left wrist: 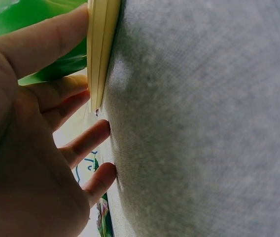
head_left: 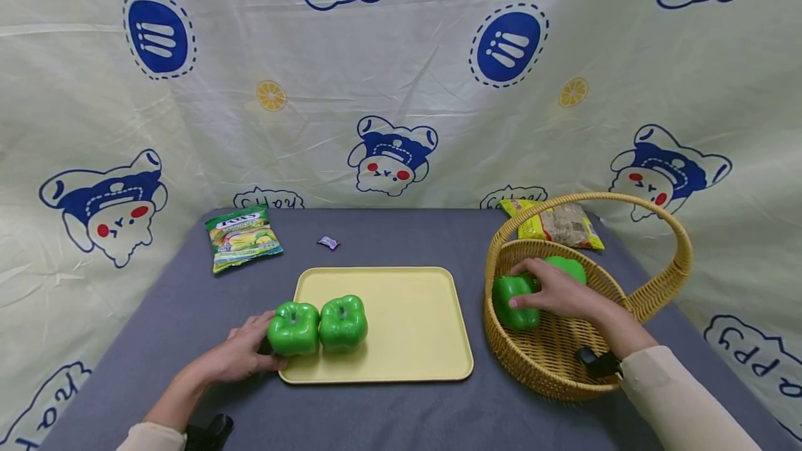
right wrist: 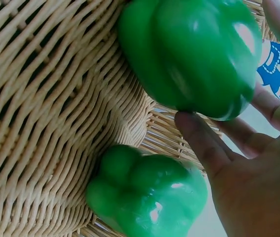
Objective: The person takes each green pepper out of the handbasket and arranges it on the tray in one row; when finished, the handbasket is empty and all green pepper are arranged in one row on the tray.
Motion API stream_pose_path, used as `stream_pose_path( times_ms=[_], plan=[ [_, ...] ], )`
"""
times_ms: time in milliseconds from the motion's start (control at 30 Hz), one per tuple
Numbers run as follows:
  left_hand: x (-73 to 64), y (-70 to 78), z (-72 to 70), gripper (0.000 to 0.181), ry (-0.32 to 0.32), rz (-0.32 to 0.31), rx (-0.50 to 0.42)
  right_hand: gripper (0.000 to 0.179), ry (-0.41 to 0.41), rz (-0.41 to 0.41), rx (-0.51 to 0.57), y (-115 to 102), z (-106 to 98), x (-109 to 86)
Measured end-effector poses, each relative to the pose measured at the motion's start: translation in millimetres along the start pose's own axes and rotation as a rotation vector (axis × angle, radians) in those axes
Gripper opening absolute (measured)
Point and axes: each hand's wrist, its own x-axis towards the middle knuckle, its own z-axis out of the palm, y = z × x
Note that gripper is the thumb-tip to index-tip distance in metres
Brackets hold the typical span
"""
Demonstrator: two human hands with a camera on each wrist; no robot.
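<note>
Two green bell peppers, a left one (head_left: 293,329) and a right one (head_left: 343,323), stand side by side on the left of a pale yellow tray (head_left: 413,326). My left hand (head_left: 247,348) is beside the left pepper, its thumb and fingertips at the tray's rim (left wrist: 100,49) and two other fingertips on the grey cloth. In the wicker basket (head_left: 557,381), my right hand (head_left: 557,289) grips a green bell pepper (head_left: 515,301) between thumb and fingers. Another green bell pepper (head_left: 567,268) lies behind that hand, partly hidden by it.
A green snack bag (head_left: 244,239) lies at the back left, with a small purple wrapped sweet (head_left: 328,242) to its right. Behind the basket is a yellow packet (head_left: 564,223). The basket's tall handle (head_left: 679,256) arches over its right side. A printed curtain (head_left: 401,89) hangs behind the table.
</note>
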Motion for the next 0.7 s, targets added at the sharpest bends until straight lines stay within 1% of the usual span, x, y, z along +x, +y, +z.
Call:
stream_pose_path(
  times_ms=[133, 233, 433, 567, 700],
  plan=[
    [-0.3, 0.2, 0.1, 0.086, 0.001, 0.005, 0.01, 0.055, -0.018, 0.004, 0.049, 0.1, 0.8, 0.2],
    [0.1, -0.5, 0.0, 0.086, 0.004, 0.003, 0.013, 0.06, -0.024, 0.01, 0.068, -0.3, 1.2, 0.3],
    [0.3, -1.1, -0.2, 0.086, 0.003, 0.002, 0.013, 0.081, -0.036, 0.012, 0.02, 0.5, 1.7, -0.2],
    [0.0, 0.0, -0.5, 0.086, 0.003, 0.002, 0.014, 0.083, -0.044, 0.018, -0.014, 1.4, 2.0, -0.5],
    [-0.1, 0.2, -0.7, 0.086, 0.003, -0.001, 0.013, 0.081, -0.036, 0.01, -0.02, 1.9, 2.0, -1.2]
  ],
)
